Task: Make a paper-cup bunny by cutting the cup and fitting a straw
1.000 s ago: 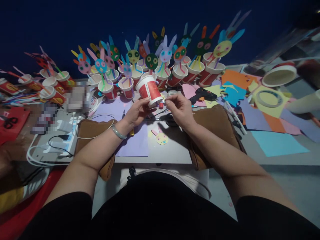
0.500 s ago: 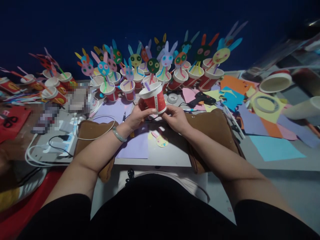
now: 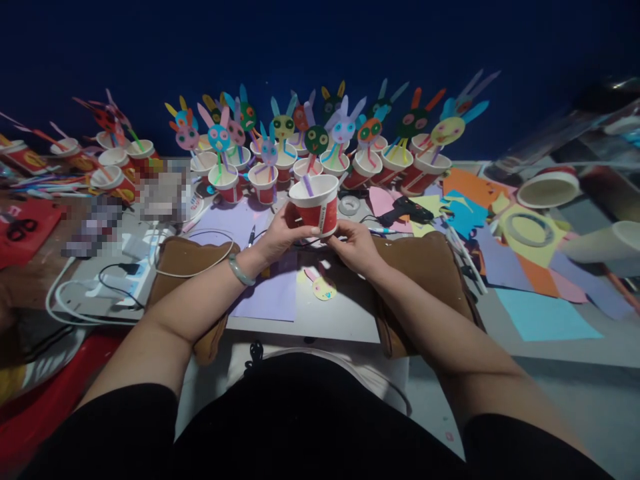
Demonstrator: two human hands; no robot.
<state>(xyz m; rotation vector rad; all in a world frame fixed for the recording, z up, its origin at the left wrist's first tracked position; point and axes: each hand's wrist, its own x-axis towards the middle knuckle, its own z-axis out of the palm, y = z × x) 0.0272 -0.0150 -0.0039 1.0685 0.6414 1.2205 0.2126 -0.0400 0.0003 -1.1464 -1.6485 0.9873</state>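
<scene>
Between my two hands is a red and white paper cup (image 3: pixel 314 208), slightly tilted, with a purple strip (image 3: pixel 308 185) standing up inside. My left hand (image 3: pixel 283 235) wraps round the cup's left side, its thumb along the lower front. The fingers of my right hand (image 3: pixel 355 247) pinch at the bottom right of the cup; some fingertips are hidden behind it. On the table below lies a yellow paper bunny face (image 3: pixel 324 288) with a pink ear. Purple paper (image 3: pixel 265 293) lies under my left wrist.
Several paper cups with bunny figures (image 3: pixel 316 140) stand along the blue wall. A black glue gun (image 3: pixel 407 209), a tape roll (image 3: pixel 350 204) and coloured paper (image 3: pixel 533 313) lie to the right. A power strip (image 3: pixel 143 267) with cables is left. Brown pads (image 3: pixel 425 280) lie under both forearms.
The whole view has shifted slightly, so most things sit a little further right in the picture. The cup is a touch more upright, still in both hands.
</scene>
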